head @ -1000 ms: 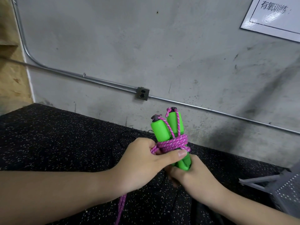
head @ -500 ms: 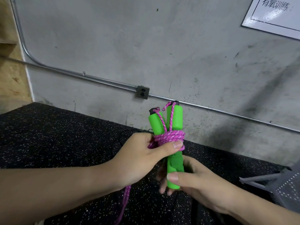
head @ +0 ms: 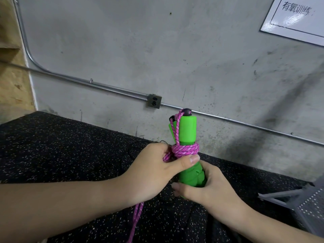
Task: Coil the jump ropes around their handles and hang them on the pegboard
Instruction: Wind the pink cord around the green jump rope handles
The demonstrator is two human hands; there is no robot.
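Two bright green foam handles (head: 187,130) of a jump rope stand upright, side by side, in front of me. A pink braided rope (head: 185,150) is wound around them in a few turns near the middle. My left hand (head: 157,171) grips the handles just under the coil, thumb pressed across the front, with the rope running through its fingers. My right hand (head: 206,186) wraps around the lower ends of the handles. The loose rope tail (head: 135,218) hangs down under my left wrist.
Black speckled rubber flooring (head: 70,155) lies below the hands. A grey concrete wall (head: 157,58) with a metal conduit (head: 105,87) and an outlet box (head: 154,101) stands behind. A grey perforated metal panel (head: 308,206) sits at the lower right. A white sign (head: 296,16) hangs top right.
The handles have turned in my hands. My right hand shifted from a fingertip hold on the lower handle to a full grip around the bottom ends. The left hand stays at the coil.
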